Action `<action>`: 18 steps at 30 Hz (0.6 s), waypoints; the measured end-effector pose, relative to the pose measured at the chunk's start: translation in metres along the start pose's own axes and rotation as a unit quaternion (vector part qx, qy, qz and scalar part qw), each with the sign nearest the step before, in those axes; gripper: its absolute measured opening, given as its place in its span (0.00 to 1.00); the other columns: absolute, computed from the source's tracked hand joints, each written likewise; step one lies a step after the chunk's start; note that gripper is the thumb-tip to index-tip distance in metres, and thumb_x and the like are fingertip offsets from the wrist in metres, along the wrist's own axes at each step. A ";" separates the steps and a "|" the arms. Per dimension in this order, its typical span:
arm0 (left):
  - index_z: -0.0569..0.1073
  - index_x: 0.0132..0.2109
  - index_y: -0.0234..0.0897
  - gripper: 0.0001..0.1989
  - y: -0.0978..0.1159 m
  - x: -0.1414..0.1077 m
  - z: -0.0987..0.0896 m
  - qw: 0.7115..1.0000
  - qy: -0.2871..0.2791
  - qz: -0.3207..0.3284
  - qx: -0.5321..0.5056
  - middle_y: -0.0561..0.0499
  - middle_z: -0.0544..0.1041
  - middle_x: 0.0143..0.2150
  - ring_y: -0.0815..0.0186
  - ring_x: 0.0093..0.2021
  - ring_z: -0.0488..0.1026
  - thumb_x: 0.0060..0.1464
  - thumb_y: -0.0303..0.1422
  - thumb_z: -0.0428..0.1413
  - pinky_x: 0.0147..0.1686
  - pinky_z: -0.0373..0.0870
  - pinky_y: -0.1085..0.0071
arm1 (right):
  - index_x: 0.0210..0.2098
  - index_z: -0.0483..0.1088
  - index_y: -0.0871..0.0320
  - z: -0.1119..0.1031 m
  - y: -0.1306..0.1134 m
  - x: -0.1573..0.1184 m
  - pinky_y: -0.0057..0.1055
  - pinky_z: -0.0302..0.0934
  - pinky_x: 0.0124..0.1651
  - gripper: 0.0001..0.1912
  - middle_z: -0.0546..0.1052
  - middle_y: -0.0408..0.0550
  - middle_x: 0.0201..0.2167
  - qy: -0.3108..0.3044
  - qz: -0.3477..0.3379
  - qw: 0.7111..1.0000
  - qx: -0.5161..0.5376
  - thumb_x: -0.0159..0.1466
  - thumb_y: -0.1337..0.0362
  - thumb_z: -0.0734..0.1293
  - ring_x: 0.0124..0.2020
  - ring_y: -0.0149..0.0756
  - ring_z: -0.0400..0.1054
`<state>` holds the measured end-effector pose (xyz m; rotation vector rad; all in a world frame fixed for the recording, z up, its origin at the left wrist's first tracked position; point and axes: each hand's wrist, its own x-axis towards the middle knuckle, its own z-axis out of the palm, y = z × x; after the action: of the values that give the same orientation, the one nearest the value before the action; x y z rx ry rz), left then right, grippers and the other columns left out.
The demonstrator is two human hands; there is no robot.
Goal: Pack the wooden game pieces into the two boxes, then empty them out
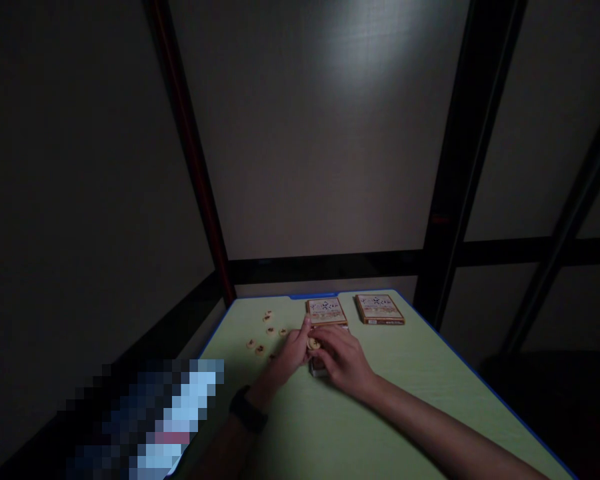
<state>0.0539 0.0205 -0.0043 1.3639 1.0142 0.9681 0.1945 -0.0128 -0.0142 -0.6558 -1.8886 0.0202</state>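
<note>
Tan discs [271, 331] lie loose on the table [430, 367], left of the hands; one piece [314, 344] is up between them, pinched by the right hand [347, 357]. How the left hand [293, 350] grips, I cannot tell. Below, a tray [320, 372] is mostly hidden, contents unclear; the right-hand box [380, 308] looks closed.

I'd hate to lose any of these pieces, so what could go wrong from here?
The round, pale disc with a dark marking held between the left hand and right hand could slip if either loosens, perhaps rolling across the smooth-looking green tabletop. The scattered round, pale discs with dark markings lie near the left hand, which might nudge some. One is partly hidden behind it and could be overlooked in the dim light.
</note>
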 end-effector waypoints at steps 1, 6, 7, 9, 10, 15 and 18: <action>0.58 0.17 0.41 0.32 0.001 0.000 0.000 1.000 0.007 0.002 0.001 0.60 0.53 0.11 0.73 0.16 0.53 0.47 0.64 0.51 0.18 0.44 0.72 | 0.49 0.71 0.54 0.000 0.000 -0.001 0.37 0.68 0.45 0.13 0.79 0.52 0.41 -0.007 -0.003 1.000 -0.012 0.66 0.66 0.63 0.42 0.40 0.73; 0.61 0.16 0.39 0.31 -0.004 0.004 -0.003 1.000 0.019 0.002 -0.012 0.58 0.55 0.10 0.72 0.15 0.54 0.50 0.60 0.52 0.18 0.43 0.71 | 0.51 0.69 0.54 -0.001 -0.003 -0.002 0.40 0.67 0.47 0.13 0.78 0.52 0.43 -0.029 0.011 0.999 -0.039 0.67 0.65 0.61 0.44 0.41 0.72; 0.62 0.17 0.39 0.31 -0.005 0.004 -0.003 1.000 0.015 0.000 -0.018 0.58 0.56 0.10 0.73 0.15 0.54 0.50 0.61 0.52 0.18 0.43 0.71 | 0.51 0.68 0.54 -0.001 -0.003 -0.002 0.40 0.67 0.47 0.13 0.78 0.52 0.43 -0.024 0.020 0.999 -0.034 0.67 0.65 0.61 0.43 0.41 0.71; 0.65 0.20 0.37 0.32 -0.004 0.002 -0.005 0.998 -0.014 -0.008 -0.053 0.57 0.60 0.13 0.74 0.15 0.55 0.51 0.61 0.51 0.19 0.45 0.73 | 0.49 0.69 0.54 -0.001 -0.003 -0.001 0.40 0.66 0.47 0.12 0.78 0.51 0.42 -0.003 0.052 0.998 -0.022 0.66 0.65 0.62 0.43 0.41 0.71; 0.67 0.22 0.36 0.31 -0.003 0.000 -0.005 0.996 -0.036 -0.012 -0.080 0.57 0.63 0.15 0.74 0.16 0.56 0.51 0.61 0.51 0.19 0.46 0.74 | 0.48 0.69 0.54 -0.001 -0.003 -0.001 0.39 0.66 0.47 0.11 0.78 0.51 0.41 0.015 0.076 0.997 -0.017 0.66 0.65 0.63 0.43 0.41 0.71; 0.72 0.37 0.34 0.22 0.006 -0.008 -0.004 0.974 -0.121 0.001 -0.194 0.55 0.67 0.27 0.75 0.23 0.61 0.48 0.49 0.63 0.20 0.49 0.77 | 0.46 0.72 0.54 0.000 0.000 0.002 0.39 0.66 0.48 0.12 0.77 0.51 0.41 0.103 0.177 0.979 0.006 0.62 0.63 0.67 0.44 0.42 0.70; 0.71 0.40 0.33 0.22 0.007 -0.009 -0.005 0.968 -0.129 0.007 -0.215 0.54 0.67 0.30 0.76 0.24 0.60 0.47 0.47 0.65 0.20 0.48 0.77 | 0.45 0.74 0.54 0.001 0.003 0.004 0.39 0.66 0.49 0.12 0.77 0.50 0.42 0.112 0.202 0.972 0.043 0.61 0.63 0.68 0.44 0.42 0.71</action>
<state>0.0470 0.0130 0.0024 1.0953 0.5578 0.9276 0.1941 -0.0085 -0.0116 -0.9320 -1.5050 0.2770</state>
